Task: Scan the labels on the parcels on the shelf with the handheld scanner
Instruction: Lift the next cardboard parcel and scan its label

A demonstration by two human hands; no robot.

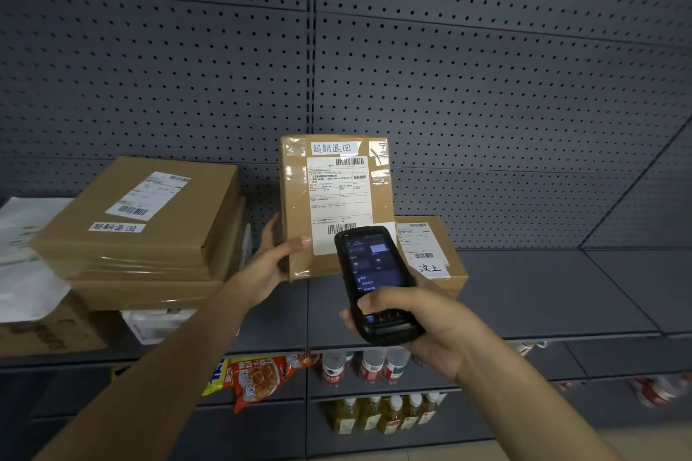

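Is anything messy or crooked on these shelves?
A little. On the lower shelf, the orange snack packet hangs tilted over the edge, unlike the bottles standing straight beside it. The stack of flat boxes on the left sits skewed. The upright parcel is only tipped up because the left hand holds it for the scanner.

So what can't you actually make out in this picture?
All in the head view:
- Lower barcode on the upright parcel: partly covered by the scanner.
- Scanner screen text: too small and dim to read.
- Label on the flat box behind: partly hidden by the scanner and right hand.
- White mailers: cut off by the left edge.
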